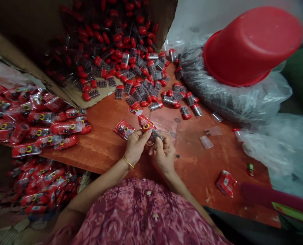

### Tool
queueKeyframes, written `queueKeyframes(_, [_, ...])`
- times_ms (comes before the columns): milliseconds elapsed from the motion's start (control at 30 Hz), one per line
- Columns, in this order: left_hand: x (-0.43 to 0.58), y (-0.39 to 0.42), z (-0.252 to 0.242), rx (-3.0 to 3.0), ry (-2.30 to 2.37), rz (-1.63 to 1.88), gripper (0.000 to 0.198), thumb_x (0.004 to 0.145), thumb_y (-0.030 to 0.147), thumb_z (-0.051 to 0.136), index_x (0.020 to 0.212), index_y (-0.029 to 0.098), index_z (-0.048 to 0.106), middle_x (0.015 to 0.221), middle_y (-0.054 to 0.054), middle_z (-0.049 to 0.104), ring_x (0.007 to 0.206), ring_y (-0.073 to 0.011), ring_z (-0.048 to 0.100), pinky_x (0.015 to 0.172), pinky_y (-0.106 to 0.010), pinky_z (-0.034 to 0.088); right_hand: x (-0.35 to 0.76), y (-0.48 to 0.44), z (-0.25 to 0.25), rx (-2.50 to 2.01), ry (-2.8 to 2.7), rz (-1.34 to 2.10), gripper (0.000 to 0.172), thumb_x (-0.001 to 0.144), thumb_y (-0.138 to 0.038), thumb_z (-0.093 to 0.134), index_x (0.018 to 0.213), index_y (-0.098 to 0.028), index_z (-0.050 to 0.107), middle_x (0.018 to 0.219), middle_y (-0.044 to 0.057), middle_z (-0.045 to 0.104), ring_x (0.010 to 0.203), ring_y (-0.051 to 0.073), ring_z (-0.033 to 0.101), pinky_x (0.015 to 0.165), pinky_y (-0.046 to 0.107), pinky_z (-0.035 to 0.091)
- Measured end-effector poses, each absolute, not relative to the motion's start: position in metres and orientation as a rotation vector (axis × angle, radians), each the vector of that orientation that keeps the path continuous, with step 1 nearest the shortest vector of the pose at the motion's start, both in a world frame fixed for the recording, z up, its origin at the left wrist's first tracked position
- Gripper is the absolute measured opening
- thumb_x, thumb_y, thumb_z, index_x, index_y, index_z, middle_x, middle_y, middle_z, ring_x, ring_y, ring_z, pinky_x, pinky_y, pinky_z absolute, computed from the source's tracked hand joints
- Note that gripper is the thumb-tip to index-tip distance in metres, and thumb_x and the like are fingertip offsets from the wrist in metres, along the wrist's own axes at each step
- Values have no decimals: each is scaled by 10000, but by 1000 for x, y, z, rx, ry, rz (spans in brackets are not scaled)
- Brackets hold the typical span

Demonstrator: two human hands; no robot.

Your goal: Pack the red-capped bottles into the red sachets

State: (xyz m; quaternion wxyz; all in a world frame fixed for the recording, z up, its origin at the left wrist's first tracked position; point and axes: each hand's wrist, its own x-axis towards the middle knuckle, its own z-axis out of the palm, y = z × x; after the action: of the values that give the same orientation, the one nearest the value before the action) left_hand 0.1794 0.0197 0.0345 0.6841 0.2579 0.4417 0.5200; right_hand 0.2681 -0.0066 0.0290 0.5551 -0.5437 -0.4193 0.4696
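Observation:
Close together above the table's middle, my two hands are closed on one small item. It is a clear tube of dark balls (155, 134) with a red printed wrapper (145, 123) at its far end. My left hand (136, 145) pinches it where the wrapper meets the tube. The thumb and fingers of my right hand (164, 153) grip the tube's near right side. Whether the tube sits inside the wrapper, I cannot tell, since my fingers hide part of it. A flat stack of red printed wrappers (124, 129) lies just left of my left hand.
A cardboard box (51, 80) on its side spills several red-capped tubes (141, 90). Wrapped red packs (39, 131) are heaped left. A red bucket (250, 44) stands upside down on a plastic bag (217, 98). Loose clear tubes (206, 142) and a crumpled wrapper (226, 183) lie right.

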Motion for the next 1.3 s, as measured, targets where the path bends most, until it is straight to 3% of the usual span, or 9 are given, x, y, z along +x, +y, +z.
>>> queueKeyframes(233, [182, 16, 31, 606, 961, 1123, 369, 663, 496, 670, 652, 143, 563, 489, 56, 504, 340, -42, 419, 344, -174, 305, 271, -4, 14, -1214, -879, 1245, 250, 817, -439, 524, 898, -206, 481, 599, -71, 583, 362, 50, 481, 383, 174, 408])
queueKeyframes(333, [176, 23, 34, 613, 974, 1175, 379, 683, 507, 648, 619, 143, 563, 486, 45, 523, 392, -49, 459, 404, -172, 363, 279, -3, 15, -1195, -861, 1307, 249, 805, -426, 546, 885, -199, 482, 588, -70, 599, 363, 53, 496, 383, 173, 408])
queueKeyframes(467, [165, 38, 37, 548, 1102, 1260, 355, 589, 467, 733, 638, 133, 624, 555, 18, 610, 511, -76, 544, 532, -191, 447, 291, -10, 18, -1232, -906, 1282, 271, 779, -417, 581, 910, -198, 492, 572, -74, 607, 342, 53, 483, 389, 186, 435])
queueKeyframes(633, [151, 53, 48, 366, 1215, 1338, 352, 553, 448, 762, 643, 144, 609, 572, 13, 634, 521, -91, 589, 535, -197, 450, 304, -21, 14, -1285, -816, 1218, 250, 783, -415, 577, 889, -202, 499, 575, -81, 594, 326, 35, 425, 396, 198, 466])
queueKeyframes(833, [151, 53, 57, 244, 1123, 1167, 354, 534, 406, 790, 634, 152, 564, 532, 22, 619, 502, -100, 598, 544, -211, 477, 310, -19, 23, -1171, -772, 1292, 284, 780, -385, 574, 1027, -250, 539, 687, -53, 619, 425, 50, 479, 455, 235, 514])
queueKeyframes(1000, [150, 52, 58, 178, 1107, 1114, 354, 534, 400, 794, 627, 155, 556, 535, 10, 635, 476, -100, 592, 507, -206, 477, 317, -21, 32, -1092, -823, 1249, 288, 744, -359, 632, 1007, -254, 587, 793, -2, 648, 520, 82, 552, 515, 271, 537])
queueKeyframes(1167, [150, 50, 58, 210, 1095, 1053, 299, 586, 375, 773, 639, 149, 586, 568, 0, 654, 491, -100, 606, 522, -203, 483, 323, -25, 27, -1100, -997, 1196, 229, 764, -320, 635, 984, -256, 629, 693, -16, 618, 581, 117, 583, 578, 308, 550])
queueKeyframes(1300, [152, 48, 59, 225, 1098, 1009, 279, 608, 371, 762, 659, 145, 606, 580, -6, 661, 501, -109, 617, 522, -205, 491, 326, -25, 24, -1170, -1187, 1022, 200, 771, -273, 628, 967, -249, 654, 952, 48, 638, 766, 162, 621, 673, 359, 555])
